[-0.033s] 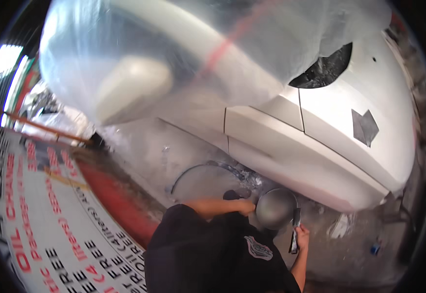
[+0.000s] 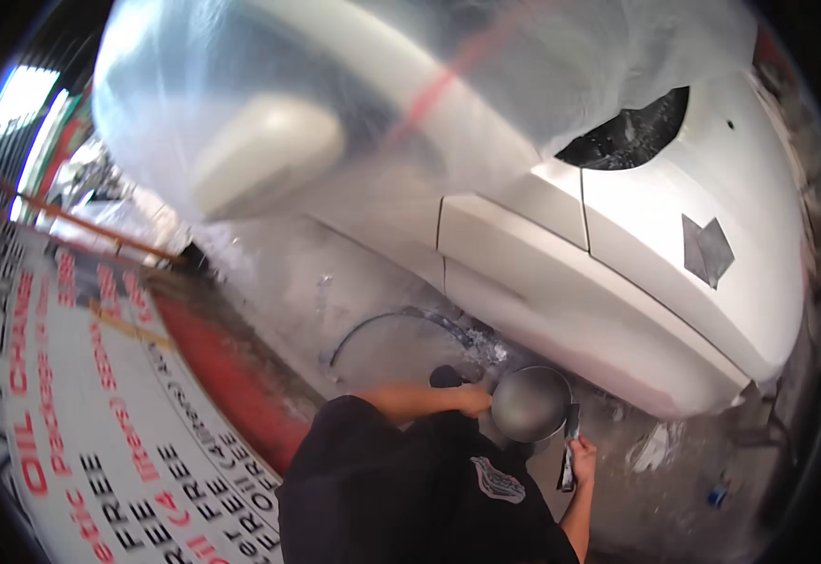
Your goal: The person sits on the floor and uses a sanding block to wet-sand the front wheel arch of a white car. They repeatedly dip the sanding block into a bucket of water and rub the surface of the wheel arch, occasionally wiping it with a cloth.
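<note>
My left hand (image 2: pixel 473 401) is closed at the left edge of a round grey pan-like vessel (image 2: pixel 529 406), seen from above; its fingers are partly hidden there. On the vessel's right side, my right hand (image 2: pixel 583 459) is wrapped round a narrow, flat black tool (image 2: pixel 567 468) with pale smears, whose upper end reaches the vessel's rim. The exact kind of tool is unclear. Beyond both hands stands a white car (image 2: pixel 561 282), its lower side panel closest to the vessel. Cloudy plastic film (image 2: pixel 335 85) drapes over the car's windows and mirror.
A dark curved hose (image 2: pixel 382 324) lies on the grey floor. White scraps (image 2: pixel 657 446) and a small blue item (image 2: pixel 717 494) lie at right. A printed banner (image 2: pixel 63 404) spreads at left, beside a red strip (image 2: pixel 232 376). Grey tape (image 2: pixel 708 252) marks the car's front panel.
The view has shifted slightly, so the car and banner sit a little differently in the picture. Both hands keep their grip beside the round vessel.
</note>
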Available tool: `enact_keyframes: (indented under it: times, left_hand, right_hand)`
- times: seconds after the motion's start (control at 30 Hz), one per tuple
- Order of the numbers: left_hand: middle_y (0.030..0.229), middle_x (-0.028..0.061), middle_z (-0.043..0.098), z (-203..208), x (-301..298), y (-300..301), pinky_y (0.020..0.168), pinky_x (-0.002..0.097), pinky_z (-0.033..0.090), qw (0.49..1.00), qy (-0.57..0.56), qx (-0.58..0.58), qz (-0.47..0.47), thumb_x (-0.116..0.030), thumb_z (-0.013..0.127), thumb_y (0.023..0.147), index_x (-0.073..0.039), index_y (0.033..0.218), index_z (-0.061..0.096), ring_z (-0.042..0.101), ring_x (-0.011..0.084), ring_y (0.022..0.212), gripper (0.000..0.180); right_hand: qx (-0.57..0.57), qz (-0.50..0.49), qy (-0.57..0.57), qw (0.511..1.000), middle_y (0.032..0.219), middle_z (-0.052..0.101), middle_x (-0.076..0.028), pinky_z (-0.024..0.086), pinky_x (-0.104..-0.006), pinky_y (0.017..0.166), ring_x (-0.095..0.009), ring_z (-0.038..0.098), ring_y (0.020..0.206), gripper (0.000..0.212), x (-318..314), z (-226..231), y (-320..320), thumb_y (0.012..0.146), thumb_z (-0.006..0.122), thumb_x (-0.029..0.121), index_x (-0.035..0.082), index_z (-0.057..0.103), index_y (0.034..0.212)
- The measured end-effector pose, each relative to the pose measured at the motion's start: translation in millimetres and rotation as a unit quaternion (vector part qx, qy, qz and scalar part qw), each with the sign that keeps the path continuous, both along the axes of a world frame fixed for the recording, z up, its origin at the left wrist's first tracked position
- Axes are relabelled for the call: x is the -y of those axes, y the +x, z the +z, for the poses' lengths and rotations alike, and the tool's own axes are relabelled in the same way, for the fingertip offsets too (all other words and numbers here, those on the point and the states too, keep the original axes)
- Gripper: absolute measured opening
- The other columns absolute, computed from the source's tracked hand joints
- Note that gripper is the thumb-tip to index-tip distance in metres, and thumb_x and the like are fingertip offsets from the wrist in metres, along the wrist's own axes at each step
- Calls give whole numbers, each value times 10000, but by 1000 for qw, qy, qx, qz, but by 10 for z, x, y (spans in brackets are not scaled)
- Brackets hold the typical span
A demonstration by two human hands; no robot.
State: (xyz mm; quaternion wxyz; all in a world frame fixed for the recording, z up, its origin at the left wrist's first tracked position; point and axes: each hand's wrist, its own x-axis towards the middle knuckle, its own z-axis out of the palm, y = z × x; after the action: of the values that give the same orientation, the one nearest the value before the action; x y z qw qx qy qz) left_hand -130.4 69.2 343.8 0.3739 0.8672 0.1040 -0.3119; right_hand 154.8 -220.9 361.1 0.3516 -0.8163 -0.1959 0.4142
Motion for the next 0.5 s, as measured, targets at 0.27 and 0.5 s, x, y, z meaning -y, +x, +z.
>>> enact_keyframes:
  times: [0.27, 0.5]
  left_hand:
    - [705, 37, 622, 719, 1265, -427, 453, 314, 480, 834, -464, -152, 257, -105, 686, 844, -43, 979, 678, 608, 140, 560, 148]
    - [800, 22, 644, -447, 3046, 305, 650, 312, 505, 723, -446, 106, 517, -277, 760, 960, -49, 1017, 667, 621, 136, 719, 253]
  right_hand:
    - [37, 269, -64, 960, 1013, 765, -189, 525, -352, 879, -234, 694, 943, 551, 323, -495, 1143, 852, 704, 311, -86, 690, 1233]
    - [-81, 273, -110, 952, 1066, 767, -144, 524, -358, 889, -202, 683, 975, 510, -44, -209, 1035, 884, 697, 366, -19, 727, 1218]
